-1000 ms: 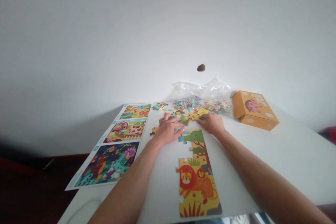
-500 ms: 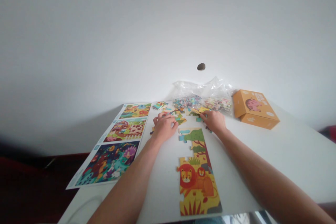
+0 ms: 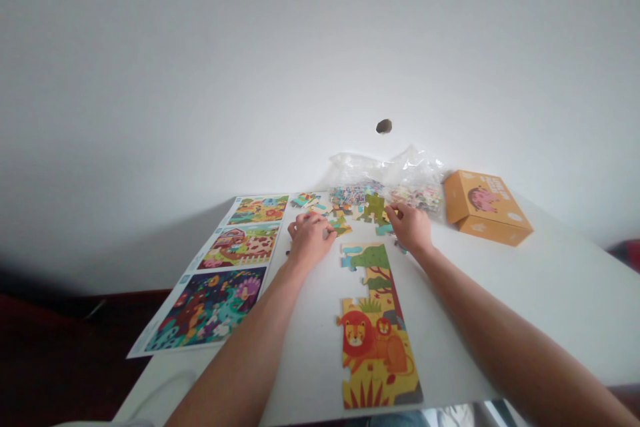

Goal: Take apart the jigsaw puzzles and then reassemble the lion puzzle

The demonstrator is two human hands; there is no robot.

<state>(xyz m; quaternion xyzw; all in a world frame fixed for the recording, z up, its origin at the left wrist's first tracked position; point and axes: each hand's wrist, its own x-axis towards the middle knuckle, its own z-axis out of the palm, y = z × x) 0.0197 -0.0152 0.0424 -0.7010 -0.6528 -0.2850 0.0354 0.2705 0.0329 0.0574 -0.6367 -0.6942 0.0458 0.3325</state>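
My right hand [image 3: 410,223] pinches a green jigsaw piece [image 3: 373,207] between thumb and fingers, held up with its face towards me. More loose pieces [image 3: 384,229] lie just below it. My left hand [image 3: 311,238] rests palm down at the left of the pile, fingers bent and thumb apart, beside a yellow-green piece [image 3: 342,227]; what lies under its palm is hidden. Between my forearms is a joined strip of puzzle [image 3: 375,347] with lions and trees, its left edge uneven with a gap near the upper part.
A printed sheet [image 3: 203,265] with three pictures lies at the left. Clear plastic bags [image 3: 390,173] of puzzle pieces stand by the wall. An orange box [image 3: 487,208] with a pig picture sits at the back right. The white table [image 3: 525,300] ends at the wall.
My right hand has lifted and turned the piece, so its green face now shows. My left hand has barely shifted.
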